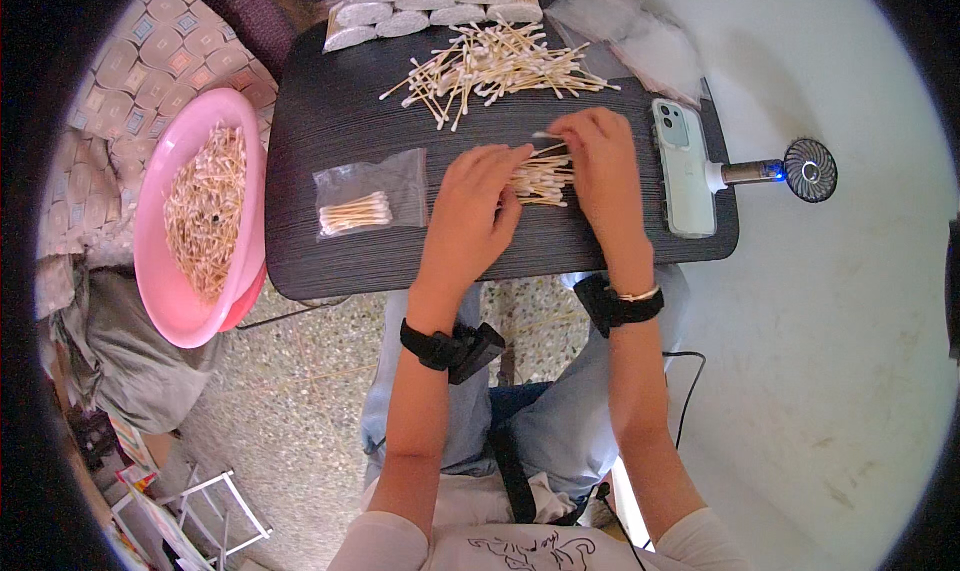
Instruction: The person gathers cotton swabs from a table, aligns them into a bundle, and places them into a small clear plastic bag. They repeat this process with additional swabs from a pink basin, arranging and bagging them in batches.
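Note:
Between my two hands a small bunch of cotton swabs lies on the black wood-grain table. My left hand rests at the bunch's left side, its fingers bent around the ends. My right hand is at the right side, with its thumb and fingertips on a single swab above the bunch. To the left lies a clear zip bag with a neat row of swabs in its lower part. A large loose pile of cotton swabs spreads out beyond my hands.
Packed swab bundles are stacked at the far edge, beside empty clear bags. A phone with a small fan attached lies at the right edge, near the wall. A pink basin of swabs stands left of the table.

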Tool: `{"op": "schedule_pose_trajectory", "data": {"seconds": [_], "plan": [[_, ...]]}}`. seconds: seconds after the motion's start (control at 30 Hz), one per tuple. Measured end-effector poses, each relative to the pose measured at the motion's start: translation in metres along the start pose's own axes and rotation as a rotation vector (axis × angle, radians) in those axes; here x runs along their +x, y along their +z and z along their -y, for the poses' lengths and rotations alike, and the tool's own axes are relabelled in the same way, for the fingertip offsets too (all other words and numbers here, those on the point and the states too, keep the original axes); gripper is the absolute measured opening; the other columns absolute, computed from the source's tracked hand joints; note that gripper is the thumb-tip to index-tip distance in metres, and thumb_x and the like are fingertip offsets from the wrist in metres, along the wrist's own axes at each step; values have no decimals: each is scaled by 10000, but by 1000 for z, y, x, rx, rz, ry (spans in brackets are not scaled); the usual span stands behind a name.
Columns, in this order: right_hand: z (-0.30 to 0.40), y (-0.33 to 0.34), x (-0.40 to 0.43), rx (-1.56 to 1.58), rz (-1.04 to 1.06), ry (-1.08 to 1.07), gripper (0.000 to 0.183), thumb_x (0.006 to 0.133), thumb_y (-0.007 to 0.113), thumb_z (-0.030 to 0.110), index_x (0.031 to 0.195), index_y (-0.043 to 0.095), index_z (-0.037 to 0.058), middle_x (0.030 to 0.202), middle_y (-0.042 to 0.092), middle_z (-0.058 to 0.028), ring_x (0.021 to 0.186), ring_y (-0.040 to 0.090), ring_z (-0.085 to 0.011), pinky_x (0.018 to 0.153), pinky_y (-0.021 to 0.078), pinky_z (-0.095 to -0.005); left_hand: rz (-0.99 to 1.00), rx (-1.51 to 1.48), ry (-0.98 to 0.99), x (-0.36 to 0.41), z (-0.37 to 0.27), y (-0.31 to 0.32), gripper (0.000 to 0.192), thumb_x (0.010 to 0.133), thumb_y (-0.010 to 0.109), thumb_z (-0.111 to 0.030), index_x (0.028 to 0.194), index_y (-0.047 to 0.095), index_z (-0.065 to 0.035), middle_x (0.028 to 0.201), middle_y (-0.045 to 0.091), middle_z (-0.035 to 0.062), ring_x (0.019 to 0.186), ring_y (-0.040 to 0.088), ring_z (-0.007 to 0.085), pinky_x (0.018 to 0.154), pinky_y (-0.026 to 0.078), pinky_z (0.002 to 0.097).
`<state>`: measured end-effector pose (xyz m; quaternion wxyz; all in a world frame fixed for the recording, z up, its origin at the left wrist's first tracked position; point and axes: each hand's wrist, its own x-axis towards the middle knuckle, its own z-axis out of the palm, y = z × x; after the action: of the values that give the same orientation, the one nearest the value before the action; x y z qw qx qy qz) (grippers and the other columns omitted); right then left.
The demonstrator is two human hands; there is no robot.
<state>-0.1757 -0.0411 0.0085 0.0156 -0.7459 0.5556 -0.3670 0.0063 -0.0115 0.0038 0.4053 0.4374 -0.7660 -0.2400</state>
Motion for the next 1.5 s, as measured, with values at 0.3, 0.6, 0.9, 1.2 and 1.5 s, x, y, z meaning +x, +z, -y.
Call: {"op": "schedule_pose_trajectory", "data": {"seconds": [0.3, 0.6, 0.9, 1.2, 1.5], "plan": [[9, 6, -9, 164, 57, 62, 183, 908, 570, 29, 1063, 668, 34, 1141, 614, -139, 1111, 550, -351, 976, 445, -427, -7, 235, 55, 1, 4, 5, 381, 945, 570, -86, 1327, 570, -86, 1376, 571, 111, 1342, 463, 337, 1184, 263, 495], [21, -21, -16, 435, 220, 155, 283, 890, 672, 121, 1156, 655, 25, 1190, 638, -137, 1130, 564, -329, 1002, 441, -407, 16, 260, 68, -1, 7, 10, 327, 950, 592, -124, 1273, 616, -75, 1370, 588, 88, 1337, 480, 316, 1173, 281, 502], [13, -31, -18, 372, 258, 121, 215, 856, 712, 120, 1047, 709, 22, 1048, 692, -120, 1021, 613, -308, 910, 480, -396, -65, 106, 41, 8, 1, 8, 260, 930, 621, -95, 1183, 667, -61, 1157, 670, 119, 1143, 586, 337, 1063, 404, 449], [21, -18, -15, 404, 123, 173, 206, 876, 695, 128, 1055, 705, 25, 997, 692, -129, 958, 618, -316, 873, 475, -401, -66, 119, 43, 15, 7, 12, 267, 904, 653, -79, 1167, 658, -35, 1029, 657, 140, 1012, 603, 323, 877, 483, 406], [12, -13, -15, 322, 190, 178, 169, 886, 679, 133, 1018, 693, 29, 950, 647, -135, 946, 575, -323, 837, 458, -412, -88, 66, 60, 13, -4, -1, 265, 893, 668, -94, 1154, 668, -49, 1058, 698, 121, 964, 651, 302, 873, 503, 386]]}}
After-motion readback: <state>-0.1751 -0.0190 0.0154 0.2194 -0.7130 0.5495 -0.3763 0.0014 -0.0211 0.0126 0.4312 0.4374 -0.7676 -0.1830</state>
